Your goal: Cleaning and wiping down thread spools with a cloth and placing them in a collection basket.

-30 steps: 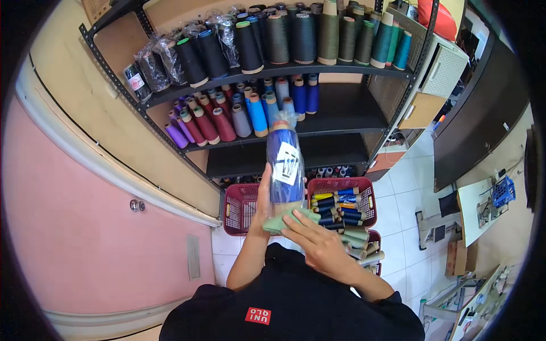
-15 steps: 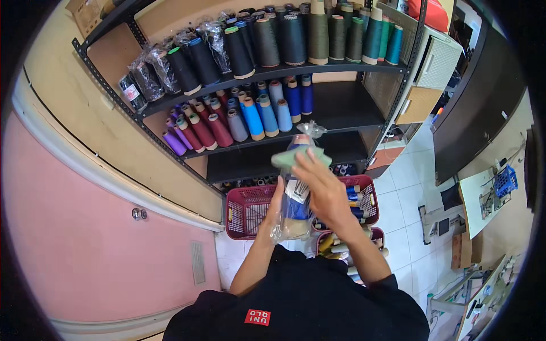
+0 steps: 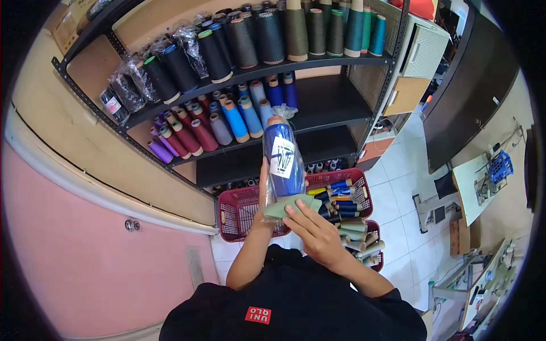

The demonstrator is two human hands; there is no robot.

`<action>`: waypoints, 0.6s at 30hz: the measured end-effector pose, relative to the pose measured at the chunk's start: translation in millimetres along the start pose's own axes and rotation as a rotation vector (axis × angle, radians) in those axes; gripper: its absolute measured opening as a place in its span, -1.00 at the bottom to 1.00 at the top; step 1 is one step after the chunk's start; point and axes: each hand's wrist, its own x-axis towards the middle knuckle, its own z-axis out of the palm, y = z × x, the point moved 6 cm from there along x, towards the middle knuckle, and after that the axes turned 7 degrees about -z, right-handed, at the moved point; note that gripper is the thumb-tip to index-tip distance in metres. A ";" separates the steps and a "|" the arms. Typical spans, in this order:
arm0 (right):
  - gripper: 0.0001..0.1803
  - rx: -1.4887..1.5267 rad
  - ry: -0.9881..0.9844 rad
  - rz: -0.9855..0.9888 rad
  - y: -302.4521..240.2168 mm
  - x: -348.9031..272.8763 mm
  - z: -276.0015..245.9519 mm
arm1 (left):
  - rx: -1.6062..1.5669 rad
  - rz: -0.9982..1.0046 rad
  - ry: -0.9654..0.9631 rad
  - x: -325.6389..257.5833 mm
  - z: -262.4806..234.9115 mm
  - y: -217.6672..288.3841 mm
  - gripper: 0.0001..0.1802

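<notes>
My left hand (image 3: 263, 183) is closed around a blue cone of thread (image 3: 292, 184) in a clear plastic bag. The narrow tip points away from me, and a white label (image 3: 282, 157) faces up on its side. Most of my left fingers are hidden behind the cone. My right hand (image 3: 316, 236) presses a folded light green cloth (image 3: 277, 209) against the bag at the cone's wide near end, its fingers laid over the cloth.
Ahead stands a dark metal shelf (image 3: 335, 105) with rows of thread cones (image 3: 233, 120) in several colours. Below are a maroon basket (image 3: 228, 204), another (image 3: 364, 187) holding blue and yellow spools, and a third with pale cones (image 3: 355, 233). A pink door (image 3: 85, 227) is at left.
My right hand has drawn the green cloth from the cone's narrow tip down to its wide end, uncovering the label. My view has shifted slightly.
</notes>
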 end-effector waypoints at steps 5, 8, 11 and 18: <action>-0.30 -0.018 0.051 -0.068 3.1 -11.2 6.7 | -0.157 0.007 -0.038 16.3 -1.5 1.8 -0.07; -0.30 0.021 0.043 -0.043 18.0 -24.5 28.7 | -0.305 0.108 0.048 18.2 21.0 -5.0 -0.03; -0.29 0.093 0.004 -0.022 27.7 -22.9 38.3 | -0.168 0.011 -0.031 29.0 -18.1 5.5 -0.12; -0.64 0.598 0.328 0.691 147.4 -16.0 0.6 | 0.213 0.102 0.210 44.9 -89.9 51.2 -0.18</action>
